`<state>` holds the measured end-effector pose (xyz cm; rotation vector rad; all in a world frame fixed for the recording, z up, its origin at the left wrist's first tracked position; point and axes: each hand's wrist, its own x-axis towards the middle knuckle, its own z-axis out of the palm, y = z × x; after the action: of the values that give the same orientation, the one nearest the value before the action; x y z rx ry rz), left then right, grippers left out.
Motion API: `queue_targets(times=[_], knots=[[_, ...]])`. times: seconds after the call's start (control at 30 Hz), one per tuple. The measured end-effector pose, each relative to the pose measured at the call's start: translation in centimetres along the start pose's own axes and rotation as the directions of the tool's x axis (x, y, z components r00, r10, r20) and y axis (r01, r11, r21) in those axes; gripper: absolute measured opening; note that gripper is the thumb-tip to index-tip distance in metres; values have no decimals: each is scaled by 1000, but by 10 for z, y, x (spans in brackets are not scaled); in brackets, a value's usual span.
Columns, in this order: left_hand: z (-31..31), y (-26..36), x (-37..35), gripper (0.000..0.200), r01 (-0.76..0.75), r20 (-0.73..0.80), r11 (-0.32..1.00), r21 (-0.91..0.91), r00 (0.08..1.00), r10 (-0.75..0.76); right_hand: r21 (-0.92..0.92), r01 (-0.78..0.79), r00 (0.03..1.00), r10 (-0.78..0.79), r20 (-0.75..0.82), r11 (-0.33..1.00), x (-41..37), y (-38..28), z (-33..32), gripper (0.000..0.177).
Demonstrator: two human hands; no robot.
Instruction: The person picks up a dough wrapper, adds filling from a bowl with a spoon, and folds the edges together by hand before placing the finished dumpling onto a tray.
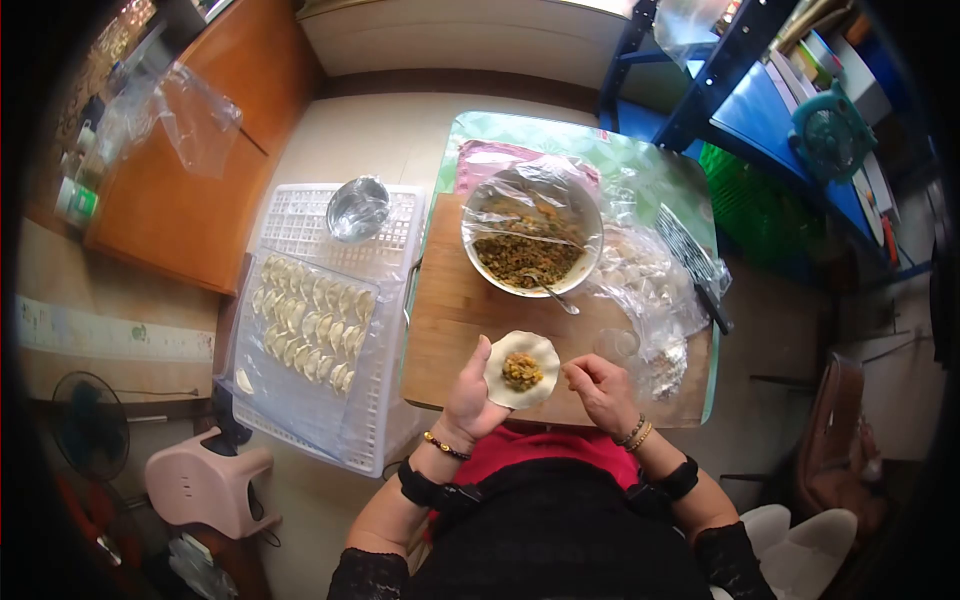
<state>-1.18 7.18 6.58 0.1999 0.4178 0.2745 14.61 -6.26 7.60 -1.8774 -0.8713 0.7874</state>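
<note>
On my left hand (pixel 466 402) lies a round dumpling wrapper (pixel 496 382), with the thumb up along its left edge. A mound of chopped filling (pixel 522 371) sits in the wrapper's middle, and the dough is still flat and unfolded. My right hand (pixel 602 396) is just right of the wrapper, fingers curled and pinched together, with nothing visible in them. Beyond the hands stands a metal bowl (pixel 597 225) of dark chopped filling, partly covered by clear plastic film. A spoon (pixel 566 303) leans over its near rim.
Folded dumplings (pixel 312 322) lie in rows on a plastic-covered tray at the left. A metal bowl (pixel 358 209) stands on the white rack behind them. Right on the wooden board (pixel 440 290) are bagged dough pieces (pixel 640 265) and a black-handled cleaver (pixel 700 270). A pink stool (pixel 205 480) stands lower left.
</note>
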Motion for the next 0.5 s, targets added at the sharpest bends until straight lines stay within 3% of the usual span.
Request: queue_targets(times=[0.07, 0.17, 0.5], knots=[[2, -6, -2, 63, 18, -2, 999, 27, 1000, -18, 146, -112, 993, 104, 62, 983, -4, 11, 8, 25], [3, -14, -6, 63, 31, -32, 999, 12, 999, -31, 189, -150, 988, 141, 58, 971, -8, 14, 12, 26], [-3, -33, -19, 69, 15, -75, 995, 98, 997, -8, 274, -138, 990, 141, 9, 952, -25, 27, 24, 22]])
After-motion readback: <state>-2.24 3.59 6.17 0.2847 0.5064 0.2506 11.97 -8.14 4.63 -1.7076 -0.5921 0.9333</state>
